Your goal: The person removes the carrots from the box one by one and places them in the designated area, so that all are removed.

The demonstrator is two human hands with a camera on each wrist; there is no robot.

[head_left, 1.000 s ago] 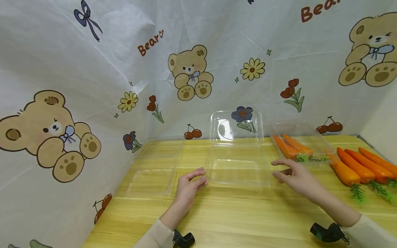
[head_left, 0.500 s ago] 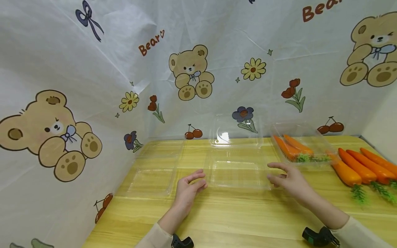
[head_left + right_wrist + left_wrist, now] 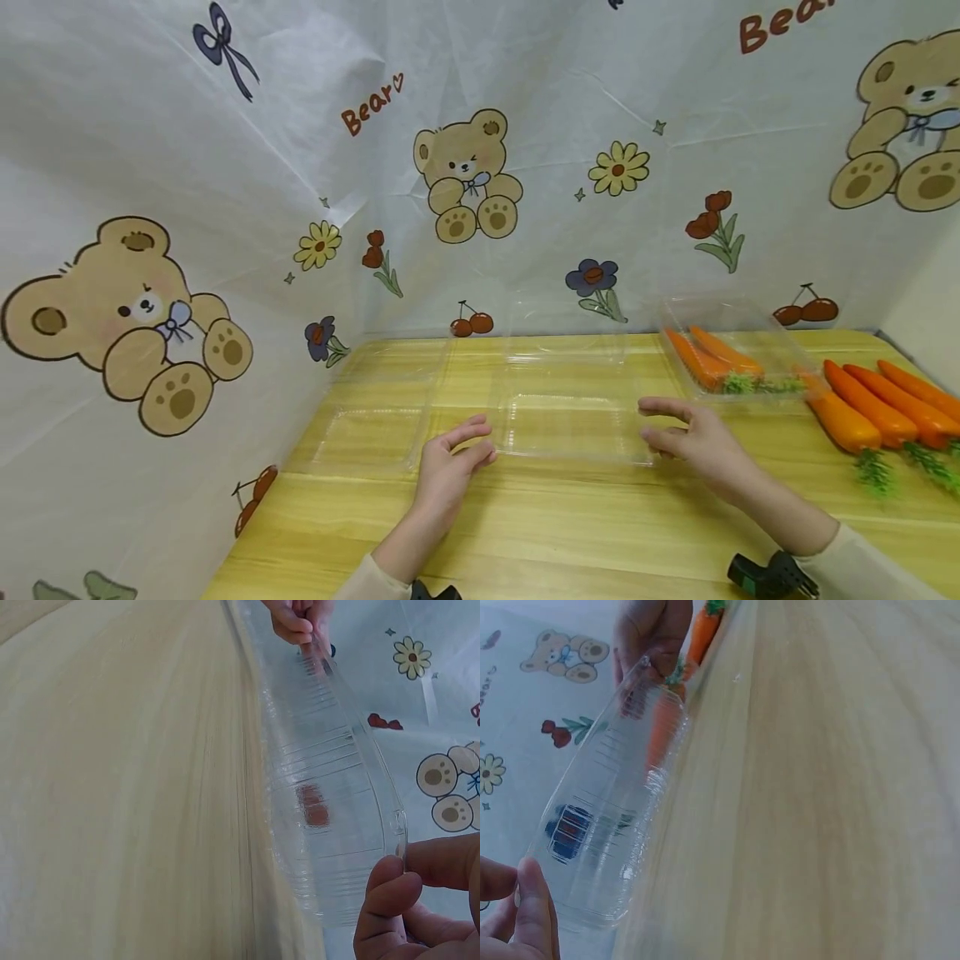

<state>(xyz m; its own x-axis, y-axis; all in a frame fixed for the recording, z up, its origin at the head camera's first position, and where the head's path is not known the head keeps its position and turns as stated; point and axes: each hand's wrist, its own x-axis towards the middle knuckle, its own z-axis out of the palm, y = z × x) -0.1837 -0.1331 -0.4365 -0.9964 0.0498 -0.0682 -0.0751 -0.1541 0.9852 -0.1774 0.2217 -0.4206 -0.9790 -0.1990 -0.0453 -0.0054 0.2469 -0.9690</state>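
A clear plastic clamshell container [image 3: 570, 429] lies open in the middle of the wooden table, its hinged lid [image 3: 564, 333] leaning back at the far side. My left hand [image 3: 450, 467] is at its near left corner; in the left wrist view, the thumb and fingers [image 3: 534, 900] pinch the rim. At the near right corner is my right hand [image 3: 697, 442]. The right wrist view has its thumb and fingers [image 3: 394, 892] pinching the rim there. Ribbed side walls of the container show between the two hands in both wrist views.
Another clear container [image 3: 367, 433] lies open on the left. At the back right, a container [image 3: 772, 350] holds orange carrots [image 3: 720, 354] with green tops. Several loose carrots [image 3: 862, 408] lie to its right. A bear-print cloth [image 3: 525, 275] hangs behind the table.
My right hand has moved left to the container's rim. The raised lid has tipped lower at the back. My left hand stays at the left corner.
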